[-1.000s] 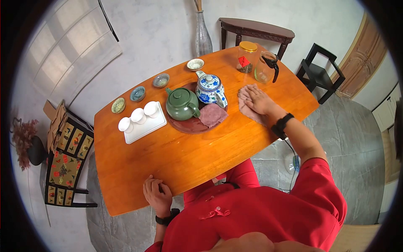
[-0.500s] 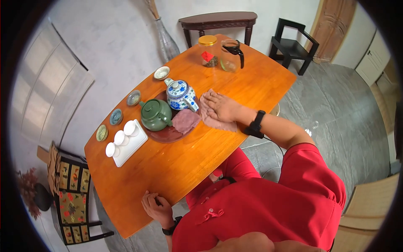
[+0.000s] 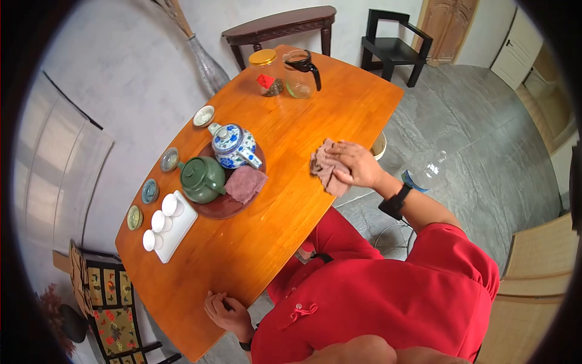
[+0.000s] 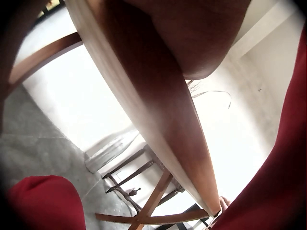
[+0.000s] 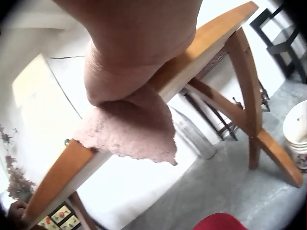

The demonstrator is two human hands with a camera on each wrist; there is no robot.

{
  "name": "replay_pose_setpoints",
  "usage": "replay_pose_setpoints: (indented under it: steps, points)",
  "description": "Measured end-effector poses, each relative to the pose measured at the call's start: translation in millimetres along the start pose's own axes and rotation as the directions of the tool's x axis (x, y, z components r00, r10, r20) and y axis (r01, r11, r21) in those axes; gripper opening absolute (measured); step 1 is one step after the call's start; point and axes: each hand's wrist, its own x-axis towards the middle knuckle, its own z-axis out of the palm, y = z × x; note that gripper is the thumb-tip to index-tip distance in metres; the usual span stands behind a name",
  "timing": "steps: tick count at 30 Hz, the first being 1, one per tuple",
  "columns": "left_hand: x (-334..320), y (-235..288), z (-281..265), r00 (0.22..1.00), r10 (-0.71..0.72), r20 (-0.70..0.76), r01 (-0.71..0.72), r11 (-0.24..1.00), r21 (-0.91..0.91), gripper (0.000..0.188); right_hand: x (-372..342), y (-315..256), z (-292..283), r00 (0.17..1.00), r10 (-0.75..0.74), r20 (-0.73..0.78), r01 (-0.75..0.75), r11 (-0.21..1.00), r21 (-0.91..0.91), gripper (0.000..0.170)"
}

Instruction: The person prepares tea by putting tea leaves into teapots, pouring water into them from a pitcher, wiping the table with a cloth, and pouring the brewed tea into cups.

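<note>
At the table's near right edge, my right hand (image 3: 360,166) holds a bunched pinkish-brown cloth (image 3: 327,170), fingers over its top and thumb at its near side. Part of the cloth (image 5: 129,136) hangs past the table edge in the right wrist view. My left hand (image 3: 229,315) rests near the table's near left corner with loosely curled fingers, holding nothing. A round brown tray (image 3: 221,210) carries a green teapot (image 3: 202,179), a blue-and-white teapot (image 3: 233,145) and a folded mauve cloth (image 3: 246,184).
Three white cups (image 3: 160,221) stand on a white tray (image 3: 177,236). Several small bowls (image 3: 150,191) line the far edge. A gold-lidded jar (image 3: 267,73) and a glass pitcher (image 3: 299,79) stand at the back. A white bucket (image 5: 295,129) is on the floor beside the table.
My right hand has drawn the cloth from beside the round tray to the table's near right edge, and the cloth has gone from spread out to bunched. The head view has turned right.
</note>
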Motion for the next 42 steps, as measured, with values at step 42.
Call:
replay_pose_setpoints:
  steps: [42]
  points:
    - [-13.6,-40.6,27.8,0.998,0.02,-0.052,-0.021,1.0,-0.022,0.018,-22.0,307.8,-59.1,0.353,0.805,-0.477,-0.796,0.526,0.299,0.051]
